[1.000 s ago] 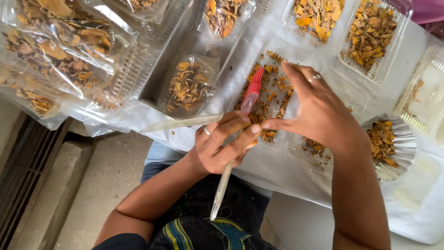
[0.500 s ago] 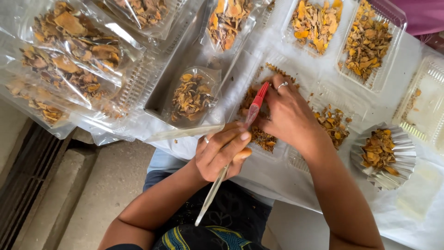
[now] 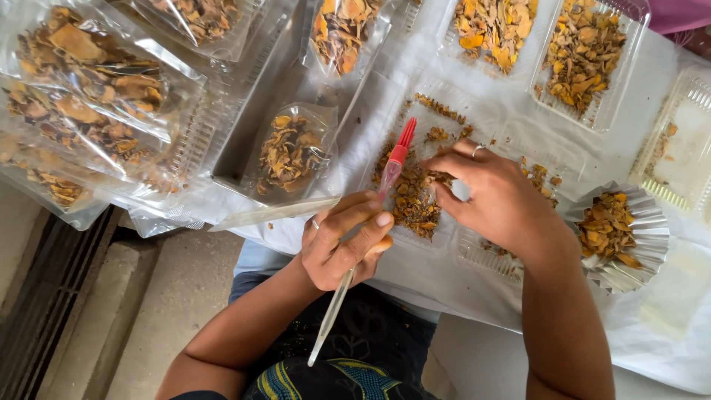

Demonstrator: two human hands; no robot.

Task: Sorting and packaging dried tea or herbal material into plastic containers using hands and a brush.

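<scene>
Scanning from the left edge, several sealed clear bags [image 3: 96, 104] of dried orange-brown slices lie stacked on the table [image 3: 666, 333], which is covered with a white sheet. These bags look finished. Just right of them, one smaller filled bag [image 3: 290, 152] rests against a clear tray.

Next comes the left hand [image 3: 344, 241]. Its fingers are curled closed around a long clear pipette [image 3: 363, 230] with a red bulb; the bulb end points up toward the slices, and the thin tip points down toward the lap. A pale flat strip [image 3: 270, 213] lies just left of this hand; whether the hand touches it cannot be determined.

At the centre, a loose pile of dried slices [image 3: 411, 200] sits in an open clear tray [image 3: 385, 118]. This pile is the material in hand and is judged as not yet sorted.

The right hand [image 3: 496, 200] rests palm down over the right side of that pile. Its fingers are bent, with the fingertips in the slices; they appear to pinch or rake pieces, but what they hold is hidden.

Further right, a pleated foil cup [image 3: 629, 244] holds a small portion of slices, judged as partly filled. Along the top edge, two open clear containers [image 3: 585, 52] hold more slices. At the far right, another clear container [image 3: 685, 148] is nearly empty.

Judgement: bagging is well advanced on the left; the centre pile and right-hand containers remain.
</scene>
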